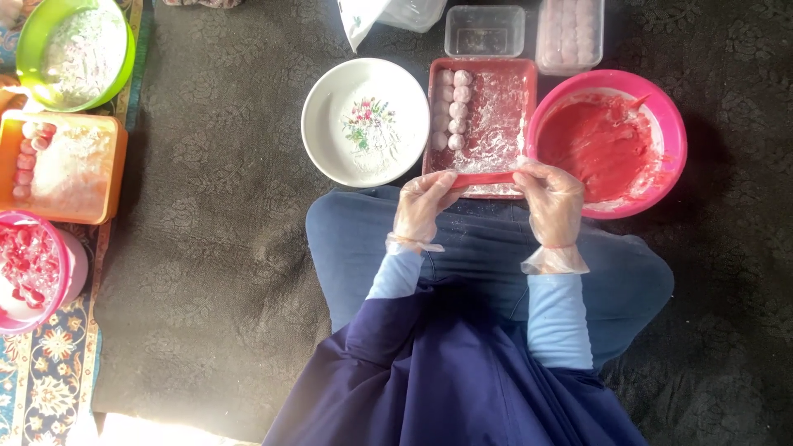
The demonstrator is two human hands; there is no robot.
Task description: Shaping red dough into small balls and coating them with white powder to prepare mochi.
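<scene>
Both my hands wear thin clear gloves. My left hand (421, 206) and my right hand (552, 201) pinch the two ends of a red strip of dough (486, 178), stretched flat between them. It hangs just over the near edge of a red rectangular tray (483, 63). The tray is dusted with white flour and holds several pale pink dough balls (453, 107) in a column along its left side. To the right of my right hand stands a pink bowl (673, 124) of red paste.
A white plate (330, 124) with a flower print lies left of the tray. Behind it stand an empty clear box (485, 30) and a clear box of balls (570, 33). At far left are a green bowl (74, 49), an orange tray (62, 165) and another pink bowl (29, 268).
</scene>
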